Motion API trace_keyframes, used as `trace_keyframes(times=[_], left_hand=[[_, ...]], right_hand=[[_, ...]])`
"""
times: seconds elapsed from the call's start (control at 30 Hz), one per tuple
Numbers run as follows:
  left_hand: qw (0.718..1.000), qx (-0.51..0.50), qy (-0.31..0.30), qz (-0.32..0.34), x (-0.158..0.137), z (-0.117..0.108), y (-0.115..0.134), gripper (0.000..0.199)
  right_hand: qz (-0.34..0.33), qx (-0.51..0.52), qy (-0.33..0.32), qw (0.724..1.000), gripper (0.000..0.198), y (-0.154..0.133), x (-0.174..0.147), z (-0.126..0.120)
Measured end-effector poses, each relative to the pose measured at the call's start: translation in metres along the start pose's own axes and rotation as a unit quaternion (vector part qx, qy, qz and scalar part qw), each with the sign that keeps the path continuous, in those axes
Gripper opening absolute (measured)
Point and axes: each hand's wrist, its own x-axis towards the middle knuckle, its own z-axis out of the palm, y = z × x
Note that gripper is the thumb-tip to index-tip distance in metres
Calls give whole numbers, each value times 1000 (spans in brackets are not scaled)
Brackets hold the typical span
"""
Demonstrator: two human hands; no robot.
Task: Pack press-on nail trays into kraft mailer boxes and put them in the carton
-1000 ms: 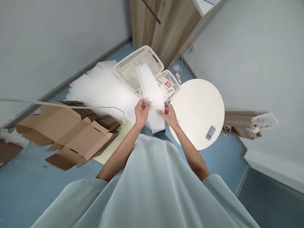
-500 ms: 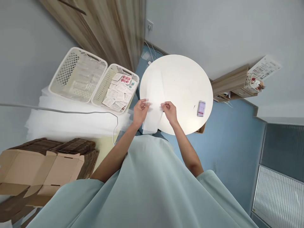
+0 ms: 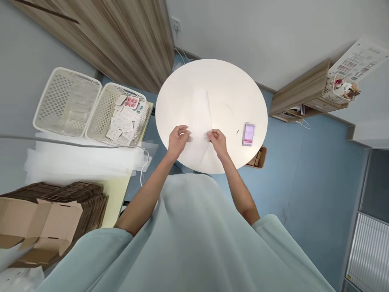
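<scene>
A thin, translucent white sheet [image 3: 199, 121], possibly packing foam, lies lengthwise over the round white table [image 3: 234, 93]. Its pale surface nearly blends into the tabletop. At its left edge my left hand [image 3: 178, 142] is closed, thumb and fingers pinching the sheet. My right hand [image 3: 218, 142] pinches the opposite edge in the same way. Both hands hover close above the near half of the table. Right of my right hand lies a blurred purple item [image 3: 249, 134], with a small dark mark beside it.
Two white baskets [image 3: 86, 117] stand at left, one holding clear plastic packs and the other printed cards [image 3: 123, 123]. White sheets [image 3: 82, 160] and flattened cardboard boxes [image 3: 57, 223] are stacked nearer me. A cable [image 3: 91, 142] crosses there. An open carton [image 3: 258, 157] sits below the table's right edge.
My view has shifted, and more of the table shows. The sheet's near end has drawn in over the tabletop rather than hanging past the edge. Both hands keep their pinch.
</scene>
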Motion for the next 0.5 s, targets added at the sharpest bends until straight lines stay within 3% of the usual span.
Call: trace_keyframes(times=[0.13, 0.27, 0.4, 0.5], left_hand=[[999, 28, 18, -14, 2, 20, -5, 24], [999, 41, -28, -16, 1, 36, -12, 19], [996, 40, -73, 18, -4, 51, -8, 40], [995, 55, -72, 37, -7, 59, -2, 37]], right_hand=[[-7, 14, -35, 999, 43, -2, -2, -20], [-10, 29, -53, 998, 42, -3, -7, -35], [-13, 34, -45, 998, 40, 1, -10, -44], [-11, 33, -33, 999, 43, 5, -13, -44]])
